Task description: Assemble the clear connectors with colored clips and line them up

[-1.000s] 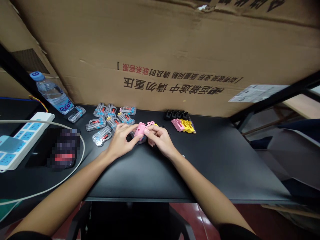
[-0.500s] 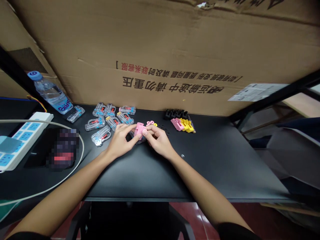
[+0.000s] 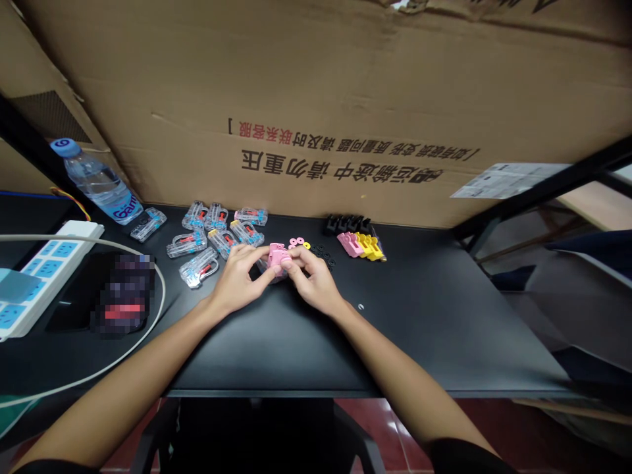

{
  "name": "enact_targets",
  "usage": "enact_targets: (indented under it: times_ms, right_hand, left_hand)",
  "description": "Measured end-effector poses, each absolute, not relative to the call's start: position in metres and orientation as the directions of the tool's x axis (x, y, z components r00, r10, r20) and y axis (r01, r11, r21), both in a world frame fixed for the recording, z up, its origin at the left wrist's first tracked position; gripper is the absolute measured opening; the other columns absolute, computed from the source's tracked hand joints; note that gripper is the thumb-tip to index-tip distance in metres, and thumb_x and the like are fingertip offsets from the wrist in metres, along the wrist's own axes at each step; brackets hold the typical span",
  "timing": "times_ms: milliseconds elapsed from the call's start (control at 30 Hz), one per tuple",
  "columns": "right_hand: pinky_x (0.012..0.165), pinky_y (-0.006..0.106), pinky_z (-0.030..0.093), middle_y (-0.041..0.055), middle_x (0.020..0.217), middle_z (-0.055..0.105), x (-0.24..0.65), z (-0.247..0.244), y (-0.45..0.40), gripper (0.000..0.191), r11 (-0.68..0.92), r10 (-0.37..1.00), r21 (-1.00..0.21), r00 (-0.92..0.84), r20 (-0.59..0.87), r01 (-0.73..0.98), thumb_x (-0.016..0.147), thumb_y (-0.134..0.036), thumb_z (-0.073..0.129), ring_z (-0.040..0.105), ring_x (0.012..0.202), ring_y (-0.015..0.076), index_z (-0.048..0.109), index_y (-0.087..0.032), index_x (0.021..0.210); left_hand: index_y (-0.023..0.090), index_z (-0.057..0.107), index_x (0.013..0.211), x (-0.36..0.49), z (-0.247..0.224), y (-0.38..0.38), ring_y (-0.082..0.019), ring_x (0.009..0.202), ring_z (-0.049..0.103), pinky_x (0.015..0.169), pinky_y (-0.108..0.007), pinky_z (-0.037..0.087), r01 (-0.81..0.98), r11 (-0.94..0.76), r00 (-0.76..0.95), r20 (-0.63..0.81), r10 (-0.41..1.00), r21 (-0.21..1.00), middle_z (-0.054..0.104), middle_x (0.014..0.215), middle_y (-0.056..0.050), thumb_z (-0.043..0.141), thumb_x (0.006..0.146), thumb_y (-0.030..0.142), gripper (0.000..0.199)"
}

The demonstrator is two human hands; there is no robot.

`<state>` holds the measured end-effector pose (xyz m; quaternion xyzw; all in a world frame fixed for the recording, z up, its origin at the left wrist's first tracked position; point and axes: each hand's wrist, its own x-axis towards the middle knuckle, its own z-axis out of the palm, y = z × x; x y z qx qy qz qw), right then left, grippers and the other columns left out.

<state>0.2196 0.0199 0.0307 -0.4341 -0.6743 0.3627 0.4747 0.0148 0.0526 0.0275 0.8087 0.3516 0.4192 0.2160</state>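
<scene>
Black desk [image 3: 424, 329] backed by a big cardboard box [image 3: 345, 99] printed with upside-down Chinese text. Both hands meet at desk centre: left hand [image 3: 236, 280] and right hand [image 3: 312, 280] pinch one small pink plastic part [image 3: 275, 257] between their fingertips, just above the surface, thumbs and forefingers closed on it from either side. What the fingertips press on the part is too small to tell. Looks like the fitting step on this pink piece, mid-assembly, both grips tight; next move probably calls for a firm squeeze or a twist while keeping the part level, then a washer or mate from the loose bits close by. From the part: at 12 o'clock, just beside, pink washers [image 3: 296, 242] and small black rings [image 3: 323, 253]; at 2 o'clock, a row of black clips [image 3: 348, 225] with pink and yellow clips [image 3: 363, 246] in front; at 10 o'clock, a cluster of clear plastic connectors [image 3: 217, 230] with red and blue insides. Far at 9 o'clock, a water bottle [image 3: 96, 184], a white power strip [image 3: 44, 263] and a grey cable [image 3: 153, 309] looping over the desk. A blurred dark item lies beside the strip.
</scene>
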Motion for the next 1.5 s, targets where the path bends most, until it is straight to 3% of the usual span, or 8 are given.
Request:
enact_targets:
  times_ms: [367,633,733,800,867,1033,1267,1500]
  right_hand:
    - [0.054,0.027,0.041,-0.0033,0.071,0.058,0.214,0.038,0.016,0.046,0.208,0.972,-0.972,-0.137,0.192,0.114,0.101,-0.069,0.065,0.052,0.058,0.0129,0.059,-0.024,0.097]
    - [0.054,0.028,0.039,-0.0045,0.068,0.057,0.215,0.036,0.016,0.041,0.246,0.962,-0.961,-0.149,0.227,0.125,0.104,-0.063,0.064,0.047,0.053,0.0121,0.062,-0.023,0.098]
    - [0.057,0.03,0.041,-0.0059,0.062,0.052,0.229,0.036,0.024,0.045,0.291,0.956,-0.935,-0.108,0.274,0.202,0.108,-0.065,0.055,0.046,0.053,0.0133,0.068,-0.023,0.104]
    - [0.062,0.031,0.045,-0.0037,0.066,0.057,0.243,0.035,0.033,0.046,0.328,0.938,-0.894,0.008,0.347,0.304,0.11,-0.063,0.051,0.051,0.058,0.0153,0.071,-0.022,0.107]
    - [0.072,0.035,0.05,0.0027,0.083,0.07,0.258,0.032,0.043,0.039,0.339,0.899,-0.81,0.088,0.428,0.479,0.109,-0.057,0.056,0.062,0.073,0.019,0.074,-0.022,0.104]
    - [0.085,0.044,0.053,0.0112,0.1,0.075,0.275,0.018,0.055,0.032,0.376,0.887,-0.524,-0.133,0.442,0.764,0.11,-0.039,0.056,0.066,0.092,0.0272,0.083,-0.022,0.116]
    - [0.09,0.05,0.051,0.0143,0.12,0.075,0.265,0.012,0.049,0.027,0.377,0.886,-0.296,-0.249,0.391,0.878,0.108,-0.035,0.064,0.061,0.104,0.032,0.084,-0.025,0.123]
    - [0.095,0.05,0.052,0.0135,0.121,0.075,0.264,0.016,0.047,0.026,0.452,0.87,-0.289,-0.344,0.353,0.844,0.109,-0.033,0.064,0.06,0.11,0.0316,0.086,-0.023,0.116]
  left_hand:
    - [0.021,0.074,0.125,0.016,0.029,0.051,-0.023,0.096,0.074,0.106,-0.044,0.048,0.376,-0.659,0.41,0.521,0.749,0.651,0.082,0.104,-0.004,0.071,0.102,0.034,0.027]
    - [0.023,0.073,0.126,0.017,0.031,0.049,-0.024,0.097,0.075,0.107,-0.045,0.048,0.384,-0.639,0.411,0.496,0.765,0.667,0.083,0.104,-0.004,0.069,0.102,0.035,0.027]
    - [0.026,0.074,0.127,0.016,0.035,0.05,-0.024,0.106,0.075,0.108,-0.045,0.047,0.404,-0.615,0.381,0.486,0.786,0.677,0.083,0.116,-0.004,0.072,0.102,0.037,0.028]
    - [0.028,0.074,0.126,0.015,0.037,0.052,-0.025,0.111,0.075,0.109,-0.045,0.047,0.413,-0.598,0.36,0.479,0.8,0.688,0.082,0.124,-0.003,0.073,0.102,0.036,0.025]
    - [0.028,0.074,0.122,0.013,0.039,0.054,-0.025,0.111,0.075,0.109,-0.046,0.047,0.419,-0.578,0.325,0.478,0.816,0.701,0.082,0.124,-0.003,0.074,0.102,0.036,0.021]
    - [0.027,0.07,0.115,0.01,0.039,0.057,-0.027,0.116,0.075,0.111,-0.048,0.046,0.427,-0.579,0.294,0.498,0.816,0.695,0.082,0.122,-0.003,0.076,0.1,0.03,0.016]
    - [0.027,0.071,0.112,0.01,0.039,0.056,-0.027,0.122,0.073,0.113,-0.048,0.045,0.421,-0.617,0.363,0.499,0.787,0.665,0.082,0.126,-0.002,0.073,0.095,0.019,0.018]
    - [0.026,0.071,0.114,0.01,0.038,0.057,-0.026,0.119,0.074,0.111,-0.046,0.045,0.407,-0.631,0.358,0.52,0.776,0.661,0.082,0.124,-0.002,0.073,0.095,0.018,0.021]
